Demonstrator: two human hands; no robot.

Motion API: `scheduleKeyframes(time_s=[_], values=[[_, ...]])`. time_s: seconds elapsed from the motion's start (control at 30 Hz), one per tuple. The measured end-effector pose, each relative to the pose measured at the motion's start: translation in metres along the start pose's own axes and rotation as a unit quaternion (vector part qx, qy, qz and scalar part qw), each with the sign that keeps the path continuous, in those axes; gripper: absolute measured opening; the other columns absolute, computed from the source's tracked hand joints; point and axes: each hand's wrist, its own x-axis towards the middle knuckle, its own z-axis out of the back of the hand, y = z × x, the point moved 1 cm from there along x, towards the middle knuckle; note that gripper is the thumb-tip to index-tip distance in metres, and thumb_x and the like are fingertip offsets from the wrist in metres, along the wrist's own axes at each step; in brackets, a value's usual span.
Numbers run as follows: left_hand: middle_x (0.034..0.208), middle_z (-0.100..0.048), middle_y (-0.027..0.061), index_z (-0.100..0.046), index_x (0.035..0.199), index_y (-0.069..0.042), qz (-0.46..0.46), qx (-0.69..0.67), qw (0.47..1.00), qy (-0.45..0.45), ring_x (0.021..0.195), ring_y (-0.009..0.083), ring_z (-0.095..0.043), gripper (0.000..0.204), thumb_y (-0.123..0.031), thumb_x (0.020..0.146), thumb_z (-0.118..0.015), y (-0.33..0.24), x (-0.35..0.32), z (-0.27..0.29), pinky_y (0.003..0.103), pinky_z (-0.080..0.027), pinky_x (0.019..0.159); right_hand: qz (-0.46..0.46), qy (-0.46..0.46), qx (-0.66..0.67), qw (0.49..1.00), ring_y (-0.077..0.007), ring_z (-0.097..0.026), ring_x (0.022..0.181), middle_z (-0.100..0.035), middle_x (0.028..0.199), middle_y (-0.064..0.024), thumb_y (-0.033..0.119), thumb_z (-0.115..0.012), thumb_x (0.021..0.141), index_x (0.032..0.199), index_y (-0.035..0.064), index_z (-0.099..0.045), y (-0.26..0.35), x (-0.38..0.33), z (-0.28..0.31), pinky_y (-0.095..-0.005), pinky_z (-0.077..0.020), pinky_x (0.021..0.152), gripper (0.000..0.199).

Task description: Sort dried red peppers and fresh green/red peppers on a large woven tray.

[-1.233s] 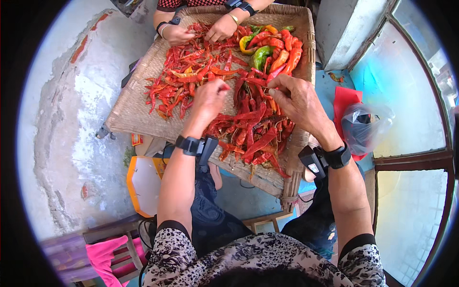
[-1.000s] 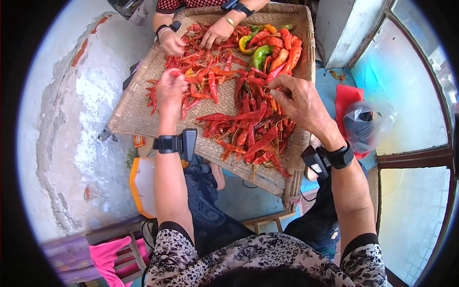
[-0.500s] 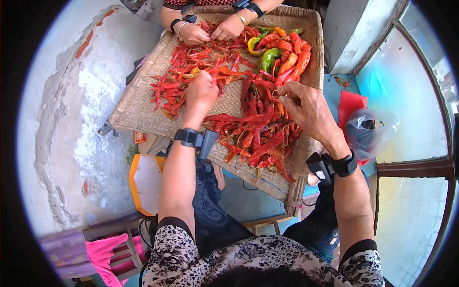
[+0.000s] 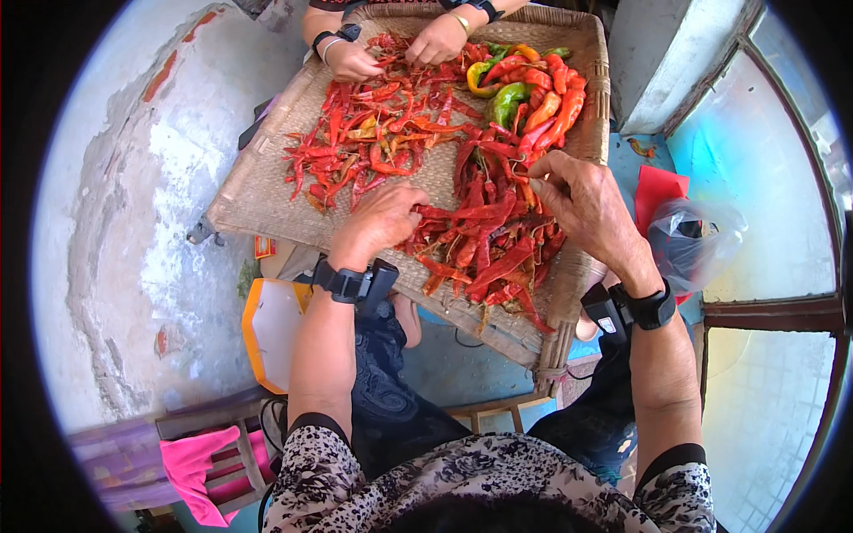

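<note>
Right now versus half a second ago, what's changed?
The left hand has moved back toward the wearer, from the left-hand red peppers to the left edge of the nearer red pile; any grip is unclear. The other person's hands have parted slightly. The right hand stays beside the nearer pile; the green pepper keeps its place in the tray.

A pale short-sleeved top [image 4: 498, 457], printed with black flowers, is worn, its sleeves [image 4: 311, 475] edged in black. Each wrist is circled by a black strap [image 4: 656, 307] bearing a dark box [image 4: 381, 281]. The legs are covered by dark, partly swirl-patterned trousers [image 4: 391, 386].
</note>
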Motion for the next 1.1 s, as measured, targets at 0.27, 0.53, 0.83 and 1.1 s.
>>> scheduleKeyframes(time_s=[0.27, 0.53, 0.83, 1.1], values=[[0.076, -0.063, 0.0129, -0.059, 0.086, -0.005, 0.092, -0.105, 0.990, -0.018, 0.073, 0.0305, -0.061, 0.007, -0.011, 0.082, -0.059, 0.002, 0.006, 0.015, 0.039, -0.047, 0.067, 0.009, 0.003, 0.007, 1.000, -0.0368, -0.060, 0.068, -0.060, 0.070, -0.0196, 0.007, -0.060, 0.081, 0.088, 0.0012, -0.058, -0.003, 0.001, -0.008, -0.0425, -0.0472, 0.061, 0.010], [0.082, -0.064, 0.0115, -0.062, 0.097, -0.007, 0.161, 0.018, 0.890, -0.426, 0.075, 0.0238, -0.063, 0.018, -0.012, 0.080, -0.062, 0.052, 0.002, 0.038, 0.033, -0.050, 0.069, -0.011, 0.042, 0.005, 0.999, -0.0359, -0.061, 0.069, -0.062, 0.074, -0.0199, 0.006, -0.060, 0.081, 0.090, -0.0002, -0.058, 0.002, 0.002, -0.011, -0.0406, -0.0480, 0.062, 0.011], [0.094, -0.063, 0.0126, -0.064, 0.090, -0.008, 0.048, 0.114, 0.992, -0.011, 0.088, 0.0291, -0.061, 0.009, -0.010, 0.083, -0.058, 0.016, -0.001, -0.010, 0.040, -0.049, 0.075, -0.006, 0.046, 0.007, 0.999, -0.0334, -0.063, 0.069, -0.062, 0.074, -0.0183, 0.006, -0.060, 0.081, 0.092, -0.0006, -0.059, 0.002, 0.003, -0.013, -0.0385, -0.0484, 0.062, 0.013], [0.087, -0.065, 0.0118, -0.063, 0.091, -0.010, 0.233, 0.060, 0.951, -0.196, 0.085, 0.0301, -0.062, 0.014, -0.020, 0.081, -0.062, 0.044, -0.004, 0.035, 0.043, -0.049, 0.073, -0.009, 0.046, 0.003, 0.999, -0.0328, -0.063, 0.068, -0.062, 0.072, -0.0176, 0.006, -0.060, 0.081, 0.091, 0.0001, -0.058, -0.001, 0.004, -0.013, -0.0382, -0.0484, 0.061, 0.012]])
